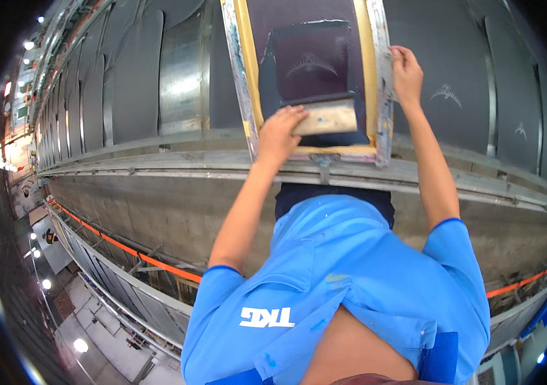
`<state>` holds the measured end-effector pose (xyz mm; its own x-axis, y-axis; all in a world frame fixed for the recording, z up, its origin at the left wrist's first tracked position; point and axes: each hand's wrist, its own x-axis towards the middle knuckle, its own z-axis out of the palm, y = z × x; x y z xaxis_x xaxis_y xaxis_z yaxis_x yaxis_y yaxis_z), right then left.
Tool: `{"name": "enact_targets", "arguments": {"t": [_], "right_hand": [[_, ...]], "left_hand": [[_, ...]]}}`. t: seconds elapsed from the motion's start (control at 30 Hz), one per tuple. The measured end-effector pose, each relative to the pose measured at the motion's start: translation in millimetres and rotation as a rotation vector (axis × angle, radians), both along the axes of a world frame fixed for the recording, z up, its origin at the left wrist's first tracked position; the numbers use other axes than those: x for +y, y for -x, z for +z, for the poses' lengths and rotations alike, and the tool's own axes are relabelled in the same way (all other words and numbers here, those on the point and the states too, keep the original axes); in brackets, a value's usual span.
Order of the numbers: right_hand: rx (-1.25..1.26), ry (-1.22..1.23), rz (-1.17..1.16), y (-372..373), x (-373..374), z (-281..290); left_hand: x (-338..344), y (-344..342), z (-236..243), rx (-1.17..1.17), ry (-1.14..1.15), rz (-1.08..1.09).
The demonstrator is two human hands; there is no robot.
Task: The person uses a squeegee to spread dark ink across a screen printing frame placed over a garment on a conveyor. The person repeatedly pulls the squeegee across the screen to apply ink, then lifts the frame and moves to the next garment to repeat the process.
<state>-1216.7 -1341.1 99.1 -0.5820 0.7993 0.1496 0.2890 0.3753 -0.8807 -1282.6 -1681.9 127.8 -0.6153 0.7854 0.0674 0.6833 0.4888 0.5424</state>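
Observation:
A screen-printing frame [382, 122] with metal sides and yellow tape along its inner edges lies on the long table in front of me. My left hand [278, 133] grips the left end of a squeegee [332, 117] with a pale, flat handle. Its dark blade edge rests on the mesh near the frame's close end. Beyond the squeegee, dark ink surrounds a dark rectangle [312, 61] bearing a faint curved, leaf-like figure. Out at the frame's right side, my right hand [407, 76] has its fingers curled against the outer edge.
Dark panels [447, 58] lie side by side along the table, some on the right with pale leaf-like prints. A metal rail [190, 157] runs along the near edge. Behind me stands another long table with an orange strip [138, 253]. Lamps hang at far left.

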Motion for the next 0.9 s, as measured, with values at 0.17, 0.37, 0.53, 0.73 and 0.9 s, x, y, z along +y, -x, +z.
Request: {"name": "enact_targets", "arguments": {"t": [0.17,0.37,0.53,0.73,0.9], "right_hand": [[-0.034,0.031,-0.052,41,-72,-33],[-0.085,0.090,-0.047,62,-106,-46],[-0.086,0.052,-0.084,69,-106,-61],[-0.207,0.110,-0.056,70,-103,-64],[-0.527,-0.279,0.120,57,-85,-43]], "left_hand": [[-61,57,-7,-0.016,0.110,-0.039],[-100,78,-26,0.029,0.115,-0.013],[-128,69,-12,0.073,0.147,-0.006],[-160,41,-32,0.042,0.169,-0.125],[-100,107,-41,0.158,0.124,-0.148]]}}
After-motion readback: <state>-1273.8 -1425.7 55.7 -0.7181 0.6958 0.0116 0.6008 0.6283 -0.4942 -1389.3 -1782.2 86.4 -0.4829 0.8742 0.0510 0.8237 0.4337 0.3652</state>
